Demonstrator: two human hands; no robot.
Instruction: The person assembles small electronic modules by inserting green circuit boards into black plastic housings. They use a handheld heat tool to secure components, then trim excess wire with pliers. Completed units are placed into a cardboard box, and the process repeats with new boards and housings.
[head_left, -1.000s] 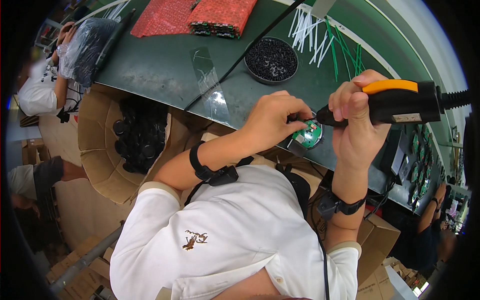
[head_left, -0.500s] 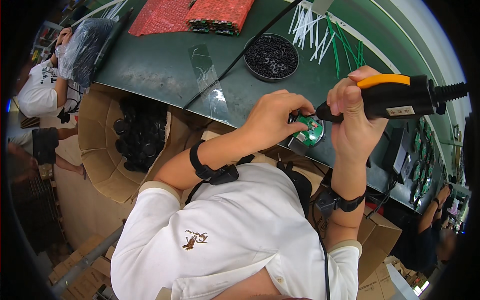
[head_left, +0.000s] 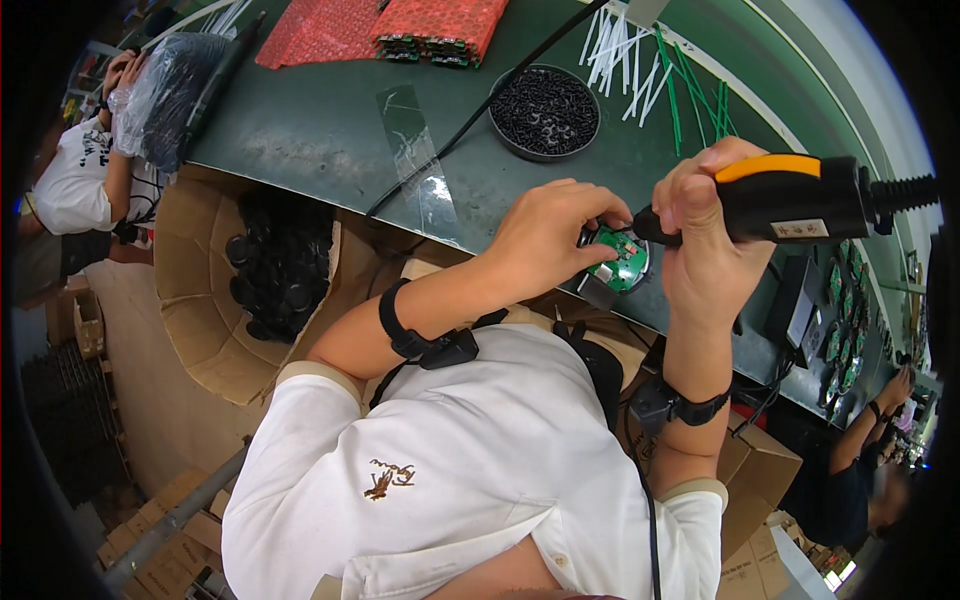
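My right hand (head_left: 708, 225) is wrapped round a black electric screwdriver (head_left: 845, 200) with an orange strip along it. The tool lies almost level, its nose pointing left over a round green circuit board (head_left: 628, 262). That board sits in a dark housing at the front edge of the bench. From the left, my left hand (head_left: 550, 228) grips the board's near-left side, with the thumb on it and the index finger bent towards the screwdriver's nose. The fingertips and the tool's nose hide the bit and any screw there.
A round bowl of small black screws (head_left: 545, 112) stands farther back on the green bench (head_left: 300, 135). Red bubble wrap (head_left: 440, 25), white and green strips (head_left: 625, 60) and more circuit boards (head_left: 845, 320) lie around. A cardboard box (head_left: 200, 300) holds black round parts. Co-workers stand at both sides.
Both hands and the screwdriver stay almost in place, with only a very slight shift of the tool. At the far left, the walking person's legs are no longer visible.
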